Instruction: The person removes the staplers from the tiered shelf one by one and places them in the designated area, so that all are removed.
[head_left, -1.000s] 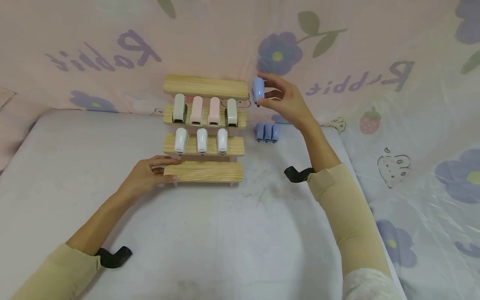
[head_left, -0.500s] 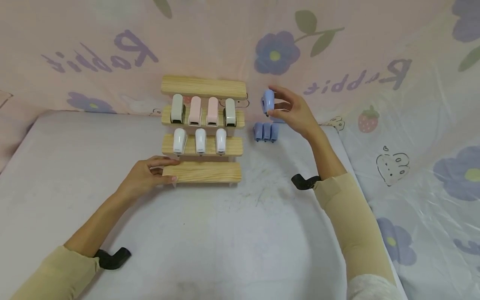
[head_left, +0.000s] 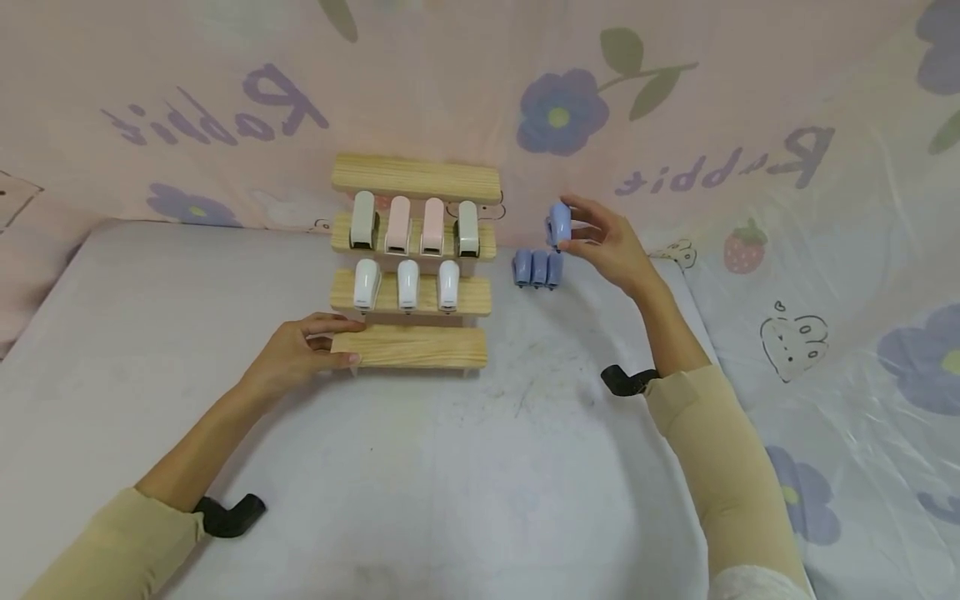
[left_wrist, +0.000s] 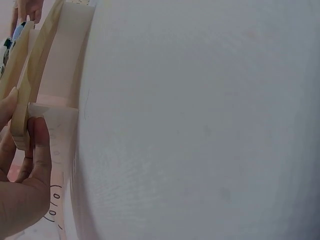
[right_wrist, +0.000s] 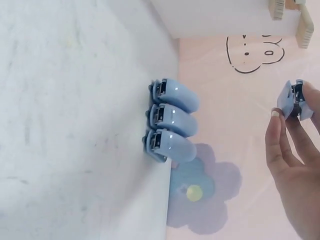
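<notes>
My right hand (head_left: 609,248) pinches a small blue stapler (head_left: 559,225) between fingertips and thumb, raised in front of the curtain. In the right wrist view that held stapler (right_wrist: 292,100) shows its metal inner parts. Three more blue staplers (head_left: 538,268) stand side by side just below it. To their left is a tiered wooden display rack (head_left: 408,347). My left hand (head_left: 296,354) grips the left end of its lowest board, thumb on one face and fingers on the other. White staplers (head_left: 407,285) line the board above; pink (head_left: 398,225) and grey-green (head_left: 363,220) ones stand higher.
The top board (head_left: 416,177) of the rack carries nothing. A patterned curtain (head_left: 450,75) hangs behind and along the right of the white surface (head_left: 450,483). A black bent piece (head_left: 232,515) sticks out at each sleeve cuff.
My right hand has moved right and down with the blue stapler, away from the rack's top board. My left hand stays at the lowest board.
</notes>
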